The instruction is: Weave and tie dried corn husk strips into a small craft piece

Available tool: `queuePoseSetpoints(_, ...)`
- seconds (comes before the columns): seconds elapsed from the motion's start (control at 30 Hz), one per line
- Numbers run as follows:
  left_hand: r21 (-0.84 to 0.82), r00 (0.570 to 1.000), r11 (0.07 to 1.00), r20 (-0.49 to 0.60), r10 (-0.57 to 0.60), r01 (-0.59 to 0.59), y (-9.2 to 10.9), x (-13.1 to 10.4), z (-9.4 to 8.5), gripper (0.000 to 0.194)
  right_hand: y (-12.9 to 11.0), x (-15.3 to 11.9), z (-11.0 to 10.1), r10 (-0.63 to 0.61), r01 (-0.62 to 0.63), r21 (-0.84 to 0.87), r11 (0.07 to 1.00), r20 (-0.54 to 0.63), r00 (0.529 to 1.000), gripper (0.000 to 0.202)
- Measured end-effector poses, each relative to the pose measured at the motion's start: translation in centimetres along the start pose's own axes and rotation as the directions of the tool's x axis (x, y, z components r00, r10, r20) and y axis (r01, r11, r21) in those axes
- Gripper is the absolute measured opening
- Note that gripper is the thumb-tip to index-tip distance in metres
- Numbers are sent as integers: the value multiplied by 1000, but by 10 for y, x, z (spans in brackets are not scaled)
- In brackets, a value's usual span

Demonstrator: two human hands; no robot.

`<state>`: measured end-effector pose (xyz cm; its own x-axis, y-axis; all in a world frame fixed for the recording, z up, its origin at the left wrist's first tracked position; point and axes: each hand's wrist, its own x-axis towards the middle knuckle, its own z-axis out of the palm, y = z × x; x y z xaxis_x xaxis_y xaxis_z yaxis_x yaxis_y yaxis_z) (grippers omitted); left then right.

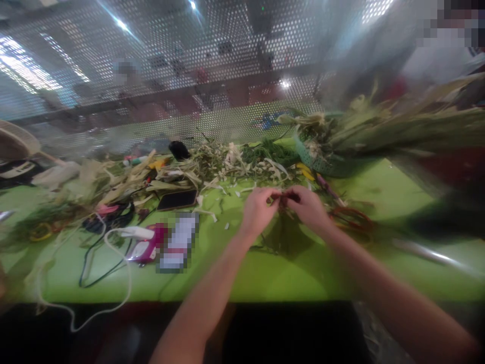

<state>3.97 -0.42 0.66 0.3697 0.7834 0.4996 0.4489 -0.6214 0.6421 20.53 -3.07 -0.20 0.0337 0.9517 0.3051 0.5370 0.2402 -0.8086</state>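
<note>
My left hand (258, 210) and my right hand (306, 205) meet over the middle of the green table (242, 283). Both are closed, thumbs pinched against fingers, fingertips almost touching. Between them is something small and dark that I cannot make out; a thin dark strand seems to hang below it. Pale scraps of dried leaf (212, 216) lie on the table left of my left hand. Just right of my right hand is a reddish-brown ring-shaped bundle (352, 218), blurred.
Dried leaves and husks (212, 164) heap along the back, before a perforated metal screen (227, 65). A teal basket (312, 154) holds long dried stalks at right. A dark phone (177, 200), a pixelated rectangular item (179, 242), a magenta device (151, 247) and a white cable (129, 283) lie at left.
</note>
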Motion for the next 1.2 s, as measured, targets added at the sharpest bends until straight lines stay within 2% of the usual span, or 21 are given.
queuePoseSetpoints(0.23, 55, 1000, 998, 14, 8, -8, -4, 1, 0, 14, -9, -3, -2, -136, 129, -183, 975, -22, 991, 10)
queuePoseSetpoints(0.4, 37, 998, 999, 65, -13, 10, -7, 2, -1, 11, -14, -4, -5, -172, 164, -261, 951, -11, 985, 8)
queuePoseSetpoints(0.53, -153, 979, 973, 133, -154, 174, -12, 4, 0, 8, -12, -4, -4, -184, 175, -250, 952, -12, 983, 7)
queuePoseSetpoints(0.63, -356, 933, 872, 257, -253, 335, -19, 6, 1, 10, -10, -4, -3, -181, 174, -207, 963, -14, 983, 6)
queuePoseSetpoints(0.73, -458, 902, 788, 328, -282, 413, -22, 5, 1, 13, -8, -3, -3, -151, 148, -153, 977, -13, 988, 5)
queuePoseSetpoints(0.93, -415, 916, 827, 291, -275, 380, -15, 5, -3, 13, -3, 0, -3, -81, 81, -48, 996, 19, 997, 7)
queuePoseSetpoints(1.2, -313, 967, 919, 167, -194, 238, -10, 5, -4, 9, 0, 4, -1, 50, -59, 141, 988, 67, 996, 11)
